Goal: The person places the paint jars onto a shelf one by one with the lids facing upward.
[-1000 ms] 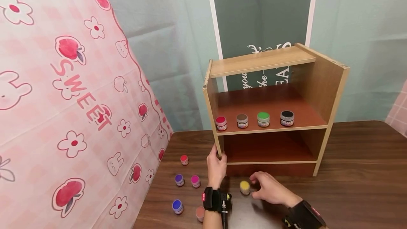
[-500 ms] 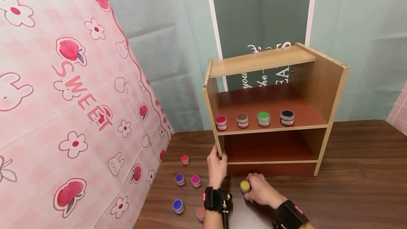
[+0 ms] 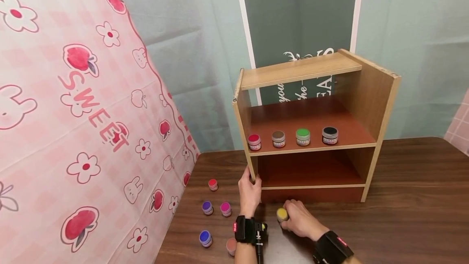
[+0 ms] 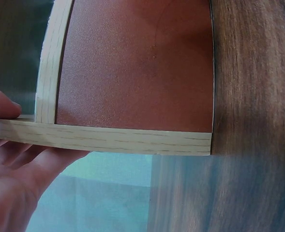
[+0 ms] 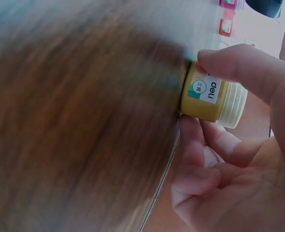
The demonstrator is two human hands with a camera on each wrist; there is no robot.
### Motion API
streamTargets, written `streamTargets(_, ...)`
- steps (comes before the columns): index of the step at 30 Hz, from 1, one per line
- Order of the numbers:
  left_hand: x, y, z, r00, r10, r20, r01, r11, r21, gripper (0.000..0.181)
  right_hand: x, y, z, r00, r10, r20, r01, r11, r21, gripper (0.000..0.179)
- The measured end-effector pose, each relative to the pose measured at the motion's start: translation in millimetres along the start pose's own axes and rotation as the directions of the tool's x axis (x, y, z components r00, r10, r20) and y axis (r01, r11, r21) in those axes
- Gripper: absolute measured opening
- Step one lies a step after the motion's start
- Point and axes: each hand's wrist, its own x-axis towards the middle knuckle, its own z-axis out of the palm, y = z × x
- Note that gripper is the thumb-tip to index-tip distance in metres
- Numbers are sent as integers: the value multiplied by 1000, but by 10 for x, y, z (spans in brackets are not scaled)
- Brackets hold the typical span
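Observation:
My left hand (image 3: 250,192) grips the left side panel of a small wooden shelf (image 3: 315,194), thumb on the inner side and fingers outside, as the left wrist view shows. In front of the shelf, my right hand (image 3: 301,218) pinches a yellow paint jar (image 5: 205,94) between thumb and fingers; the jar stands upright on the table. Along the front of the middle board stand a red paint jar (image 3: 254,142), a brown jar (image 3: 278,139), a green jar (image 3: 303,137) and a black jar (image 3: 330,135).
Left of my left arm, several paint jars stand on the dark wood table (image 3: 421,199): red (image 3: 213,184), purple (image 3: 207,207), magenta (image 3: 225,209), blue (image 3: 205,238) and salmon (image 3: 231,246), partly behind the wrist. A pink patterned cloth (image 3: 121,166) hangs at the left.
My right hand has moved left to the yellow jar and now pinches it. My left hand has stayed on the side panel. The jars on the shelf have not moved.

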Motion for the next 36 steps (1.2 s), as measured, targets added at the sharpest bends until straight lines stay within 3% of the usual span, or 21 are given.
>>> streamTargets(21, -8, 6, 24, 1000, 6, -1, -6, 1000, -21, 40, -25, 31, -23, 999, -43, -23, 42, 999, -11, 28)
streamTargets(29, -8, 14, 18, 1000, -8, -4, 8, 1000, -21, 41, -56, -69, -192, 995, -81, -63, 81, 997, -12, 28)
streamTargets(36, -7, 9, -1, 1000, -2, -10, 2, 1000, -17, 41, -92, -188, -469, 989, -111, -96, 108, 994, -34, 29)
